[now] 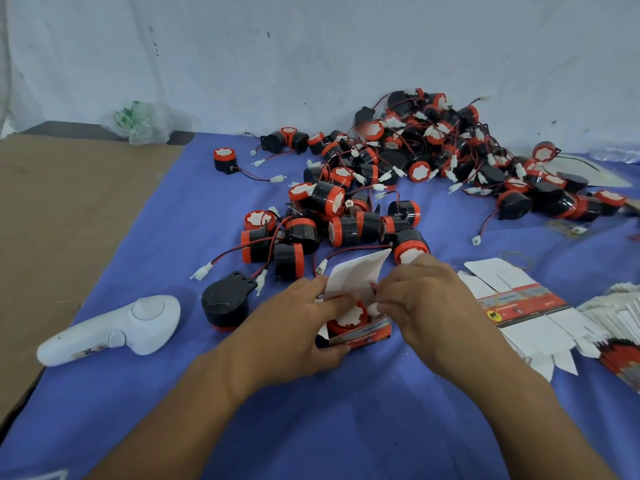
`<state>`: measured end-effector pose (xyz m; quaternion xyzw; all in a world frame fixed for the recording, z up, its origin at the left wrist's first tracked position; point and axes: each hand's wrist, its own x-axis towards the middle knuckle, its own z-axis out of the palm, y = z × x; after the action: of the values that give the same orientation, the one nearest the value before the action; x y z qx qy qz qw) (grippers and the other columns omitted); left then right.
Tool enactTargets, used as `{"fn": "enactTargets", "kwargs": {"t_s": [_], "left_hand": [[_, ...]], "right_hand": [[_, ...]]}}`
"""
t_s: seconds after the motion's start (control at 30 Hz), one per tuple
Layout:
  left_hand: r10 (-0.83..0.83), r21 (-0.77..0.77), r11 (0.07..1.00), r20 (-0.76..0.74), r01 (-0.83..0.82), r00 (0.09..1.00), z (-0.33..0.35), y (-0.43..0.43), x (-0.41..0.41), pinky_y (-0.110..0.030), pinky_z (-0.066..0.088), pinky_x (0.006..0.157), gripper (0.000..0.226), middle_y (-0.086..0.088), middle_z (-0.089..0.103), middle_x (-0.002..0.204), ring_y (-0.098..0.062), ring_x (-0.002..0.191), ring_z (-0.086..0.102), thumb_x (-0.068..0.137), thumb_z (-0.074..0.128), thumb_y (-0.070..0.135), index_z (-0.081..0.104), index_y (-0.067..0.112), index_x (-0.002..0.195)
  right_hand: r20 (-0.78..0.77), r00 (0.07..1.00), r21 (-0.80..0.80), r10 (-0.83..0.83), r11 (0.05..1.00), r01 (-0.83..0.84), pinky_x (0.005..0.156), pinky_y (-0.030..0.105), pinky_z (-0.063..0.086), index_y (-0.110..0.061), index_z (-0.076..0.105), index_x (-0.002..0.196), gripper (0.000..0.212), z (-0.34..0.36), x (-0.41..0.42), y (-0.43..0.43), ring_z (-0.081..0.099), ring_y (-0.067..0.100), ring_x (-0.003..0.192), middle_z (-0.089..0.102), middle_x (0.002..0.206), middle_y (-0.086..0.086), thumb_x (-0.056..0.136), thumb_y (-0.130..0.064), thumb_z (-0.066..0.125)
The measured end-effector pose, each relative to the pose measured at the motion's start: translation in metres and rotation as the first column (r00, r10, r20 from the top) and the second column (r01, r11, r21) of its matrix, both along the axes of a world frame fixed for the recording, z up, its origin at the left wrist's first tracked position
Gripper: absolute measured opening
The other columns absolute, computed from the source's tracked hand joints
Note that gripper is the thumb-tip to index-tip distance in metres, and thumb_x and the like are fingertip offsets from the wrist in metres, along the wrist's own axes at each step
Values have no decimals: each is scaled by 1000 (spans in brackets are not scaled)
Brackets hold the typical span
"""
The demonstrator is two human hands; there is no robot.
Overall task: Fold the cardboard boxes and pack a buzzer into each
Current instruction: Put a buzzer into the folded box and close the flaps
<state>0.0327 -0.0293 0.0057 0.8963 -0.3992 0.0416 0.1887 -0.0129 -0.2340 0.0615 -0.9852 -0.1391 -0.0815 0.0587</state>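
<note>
Box (362,336) low in the middle of the view, standing on the blue cloth (346,417), red-printed front wall toward the camera. A buzzer (346,322) sits inside it, its orange rim and white face showing above the wall. The white flap (360,275) stands open, tilted up and away.

The left hand (298,317) grips the box from its left side, fingers curled over the top edge and thumb against the lower front corner. The right hand (422,299) pinches the box's upper right edge just under the flap (which part the fingertips hold, I cannot tell).

Just left of the box a black buzzer body (225,303) lies with its orange end down. Beyond the hands a pile (415,150) of orange-and-black buzzers with red and black wires spreads back to the pale wall (311,46). To the right lie flat boxes (530,306), fanned out and unfolded, with rubber bands (561,226) beyond them.

A white controller (114,330) rests on the cloth at the left. Brown cardboard (52,202) covers the surface past the cloth's left edge, and a crumpled clear bag (138,123) sits against the wall.
</note>
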Motion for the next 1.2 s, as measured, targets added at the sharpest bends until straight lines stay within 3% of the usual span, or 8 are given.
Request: {"fn": "enactTargets", "kwargs": {"t_s": [0.2, 0.37, 0.53, 0.67, 0.8, 0.9, 1.07, 1.2], "left_hand": [[-22, 32, 999, 33, 21, 999, 0, -3, -1, -37, 48, 91, 63, 4, 44, 134, -16, 110, 44, 86, 62, 47, 43, 36, 145], [-35, -100, 995, -56, 30, 998, -4, 1, 2, -25, 39, 105, 68, 14, 37, 141, -9, 125, 39, 84, 69, 39, 40, 40, 146], [-66, -259, 966, -184, 17, 981, -6, 2, 4, -7, 36, 96, 66, 19, 37, 127, 3, 121, 41, 82, 75, 27, 49, 39, 141], [-36, -311, 949, -240, -42, 970, -8, 4, 5, -5, 36, 93, 51, 21, 35, 127, 1, 118, 43, 89, 63, 46, 49, 48, 138], [3, -265, 962, -202, -58, 979, -9, 5, 5, -3, 34, 92, 50, 27, 31, 122, 4, 119, 40, 91, 50, 52, 53, 34, 138], [20, -247, 967, -171, -62, 985, -7, 6, 6, 0, 35, 88, 55, 24, 31, 121, 8, 115, 39, 89, 47, 60, 53, 34, 138], [19, -270, 961, -167, -65, 986, -3, 0, 3, -12, 44, 88, 49, 16, 34, 123, 1, 107, 46, 89, 52, 54, 58, 30, 132], [19, -349, 932, -224, -98, 974, -5, -4, 0, -3, 36, 86, 43, 17, 32, 118, 5, 107, 43, 90, 65, 41, 58, 31, 131]], "right_hand": [[-115, 993, -116, -26, 993, 13, 63, 31, 20, -23, 40, 69, 27, -2, -5, 2, 33, 20, 74, 38, 80, 1, 88, -5, 49], [-83, 994, -132, 75, 988, -86, 74, 31, 13, -30, 59, 111, 33, -6, -12, -5, 14, 15, 83, 50, 94, -3, 89, -10, 45], [-78, 997, -108, 24, 994, -32, 115, 43, 0, -28, 48, 119, 34, -21, -18, -7, 29, 15, 113, 56, 101, -4, 90, -11, 44], [-75, 997, -71, -33, 997, 28, 112, 43, -16, -33, 59, 111, 40, -30, -10, -10, 13, 17, 142, 60, 117, -14, 89, -2, 48], [49, 997, 22, -63, 998, 62, 115, 59, 7, -32, 72, 98, 25, -38, -6, -12, 16, 37, 147, 40, 153, -2, 90, -9, 68], [54, 987, 359, -150, 926, 121, 115, 50, 24, -31, 60, 110, 18, -39, -2, -12, 19, 29, 144, 23, 158, 4, 95, -25, 66], [-295, 938, 766, -182, 542, 345, 79, 17, 51, -31, 40, 138, 63, -38, 4, -14, 64, 2, 95, 66, 110, -10, 87, -23, 77], [-6, 997, 601, -71, 797, 60, 88, 5, 43, -36, 72, 114, 31, -37, 0, -4, 58, -7, 109, 64, 114, -29, 91, -15, 71]]}}
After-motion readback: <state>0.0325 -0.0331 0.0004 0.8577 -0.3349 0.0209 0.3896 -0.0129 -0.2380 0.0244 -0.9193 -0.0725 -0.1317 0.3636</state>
